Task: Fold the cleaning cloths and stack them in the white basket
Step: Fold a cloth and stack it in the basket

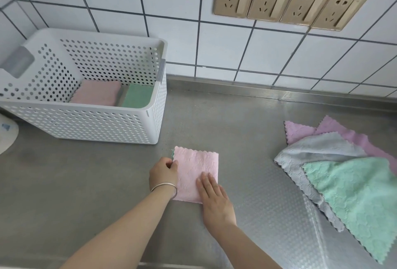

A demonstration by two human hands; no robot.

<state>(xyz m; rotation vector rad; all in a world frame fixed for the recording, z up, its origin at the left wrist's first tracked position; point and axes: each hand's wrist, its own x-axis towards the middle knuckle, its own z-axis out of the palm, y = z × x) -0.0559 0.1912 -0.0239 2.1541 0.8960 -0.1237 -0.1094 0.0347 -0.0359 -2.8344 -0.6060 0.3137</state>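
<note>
The fold on the pink cloth (194,174) looks all but finished: it lies as a small square on the steel desk (247,135), and what remains is a last press and then the lift to the white basket (86,118), which stands ahead and to the left of both hands. The left hand (164,172) has its grip closed in a pinch on the cloth's left edge, where a sliver of green backing peeks out just beyond its fingertips; a bracelet (166,188) circles that wrist. The right hand (212,195) lies flat, fingers straight and together, its grip open and pressing the cloth's near right corner down. Both forearms reach in from below, converging on the cloth. The next move calls for holding the layers together so the fold survives the lift. Inside the basket a pink folded cloth (96,94) and a green folded cloth (137,97) already sit side by side. Well to the right of the right hand waits a loose heap of unfolded cloths (343,172).
</note>
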